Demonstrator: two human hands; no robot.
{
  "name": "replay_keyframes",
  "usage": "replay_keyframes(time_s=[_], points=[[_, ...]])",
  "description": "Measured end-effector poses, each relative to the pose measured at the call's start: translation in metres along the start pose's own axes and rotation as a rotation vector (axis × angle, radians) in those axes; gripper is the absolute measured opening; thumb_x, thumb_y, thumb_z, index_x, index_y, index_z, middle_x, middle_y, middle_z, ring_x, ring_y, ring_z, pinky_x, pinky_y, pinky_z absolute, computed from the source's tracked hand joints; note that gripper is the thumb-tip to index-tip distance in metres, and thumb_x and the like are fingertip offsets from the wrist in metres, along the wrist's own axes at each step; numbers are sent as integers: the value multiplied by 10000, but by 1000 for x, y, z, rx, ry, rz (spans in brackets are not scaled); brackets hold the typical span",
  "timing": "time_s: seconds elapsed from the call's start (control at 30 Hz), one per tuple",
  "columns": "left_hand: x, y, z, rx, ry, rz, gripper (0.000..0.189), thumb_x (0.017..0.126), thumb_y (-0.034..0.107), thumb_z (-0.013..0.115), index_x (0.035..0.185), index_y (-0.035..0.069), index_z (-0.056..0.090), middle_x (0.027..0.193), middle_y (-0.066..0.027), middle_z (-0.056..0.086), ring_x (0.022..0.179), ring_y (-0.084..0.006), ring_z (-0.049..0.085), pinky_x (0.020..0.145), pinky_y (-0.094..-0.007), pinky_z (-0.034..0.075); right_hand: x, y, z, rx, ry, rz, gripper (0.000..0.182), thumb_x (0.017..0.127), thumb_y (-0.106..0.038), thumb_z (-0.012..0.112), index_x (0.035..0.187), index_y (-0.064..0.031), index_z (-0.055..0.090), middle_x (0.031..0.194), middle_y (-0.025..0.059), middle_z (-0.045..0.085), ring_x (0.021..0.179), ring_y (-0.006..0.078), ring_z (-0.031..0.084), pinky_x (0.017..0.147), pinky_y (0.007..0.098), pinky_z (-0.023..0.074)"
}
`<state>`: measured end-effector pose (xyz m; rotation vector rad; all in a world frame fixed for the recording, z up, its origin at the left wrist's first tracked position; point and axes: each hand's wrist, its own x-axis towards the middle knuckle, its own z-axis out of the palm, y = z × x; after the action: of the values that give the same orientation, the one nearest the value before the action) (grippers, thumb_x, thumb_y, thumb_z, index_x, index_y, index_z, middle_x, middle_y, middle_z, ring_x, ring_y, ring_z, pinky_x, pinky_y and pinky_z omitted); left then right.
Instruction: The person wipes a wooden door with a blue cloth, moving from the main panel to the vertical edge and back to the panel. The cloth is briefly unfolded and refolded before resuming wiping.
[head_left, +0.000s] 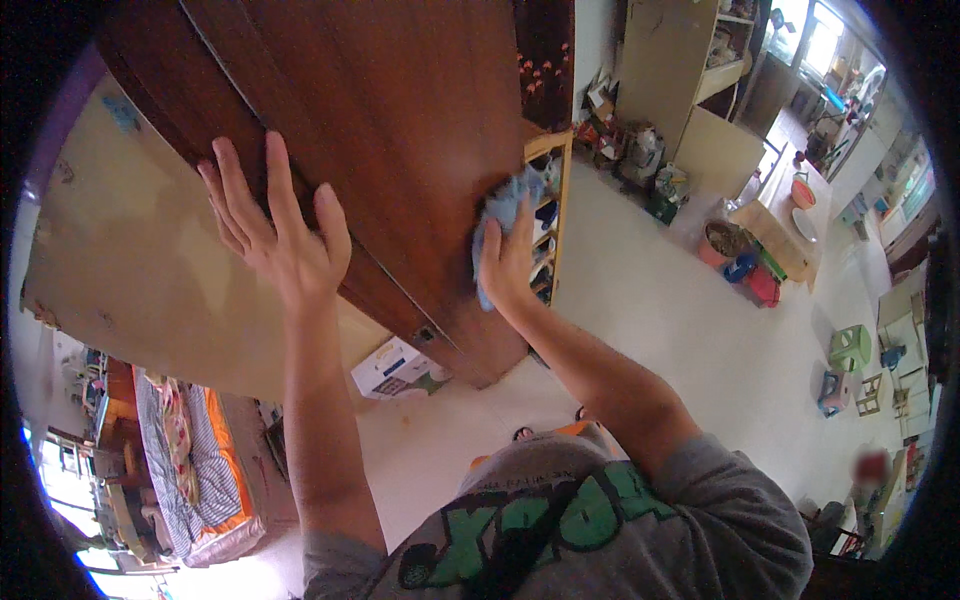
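Note:
A brown wooden door frame panel (405, 127) rises before me. My right hand (510, 255) presses a crumpled blue cloth (499, 202) against its right side, near the edge. My left hand (289, 232) has its fingers spread over the panel's left part, beside a long narrow groove; nothing is in it, and whether the fingertips touch the wood I cannot tell. A small metal fitting (425, 334) sits low on the panel.
Right behind the panel stands a wooden shelf rack (564, 217) with several items. A white printed box (394, 367) rests on the floor at the lower left. Farther off are a bed (199, 465), a table (780, 210), a bucket (716, 244) and a green stool (850, 346).

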<state>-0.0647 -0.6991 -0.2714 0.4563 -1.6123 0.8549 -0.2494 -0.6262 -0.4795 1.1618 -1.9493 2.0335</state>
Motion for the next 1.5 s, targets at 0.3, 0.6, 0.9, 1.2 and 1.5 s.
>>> replay_keyframes(time_s=[0.3, 0.6, 0.9, 1.2, 1.5], points=[[2, -1, 2, -25, 71, 4, 520, 981, 388, 579, 1436, 139, 600, 1536, -260, 458, 1404, -511, 425, 1136, -573, 368, 18, -133, 20, 77, -130, -609, 793, 831, -187, 735, 1532, -22, 401, 1614, 388, 173, 1499, 575, 188, 1197, 662, 195], [1, -4, 9, 6, 122, 13, 522, 966, 416, 575, 1416, 155, 622, 1518, -250, 483, 1366, -498, 473, 1108, -559, 410, -61, -28, 7, -168, -412, -499, 642, 919, -260, 688, 1453, 7, 454, 1561, 414, 249, 1492, 568, 209, 1214, 629, 208], [3, -1, -3, 10, 42, -3, 544, 968, 364, 632, 1462, 145, 565, 1537, -268, 445, 1404, -504, 421, 1142, -581, 378, -144, 87, -15, -403, -664, -333, 631, 836, -102, 734, 1413, -74, 481, 1595, 369, 217, 1402, 554, 387, 1084, 556, 454], [4, 4, 0, -1, 35, -6, 559, 946, 347, 650, 1465, 158, 565, 1564, -225, 428, 1413, -486, 418, 1143, -571, 375, -138, 96, 0, -264, -514, 42, 459, 730, 5, 752, 1141, -83, 568, 1176, 213, 516, 1098, 457, 563, 879, 501, 524], [4, 1, 1, -41, 76, 2, 543, 949, 352, 651, 1445, 142, 585, 1557, -223, 436, 1401, -489, 428, 1154, -572, 367, 2, -50, -15, -18, 5, -363, 438, 802, -79, 766, 1187, -22, 565, 1141, 171, 566, 968, 297, 559, 803, 352, 494]])
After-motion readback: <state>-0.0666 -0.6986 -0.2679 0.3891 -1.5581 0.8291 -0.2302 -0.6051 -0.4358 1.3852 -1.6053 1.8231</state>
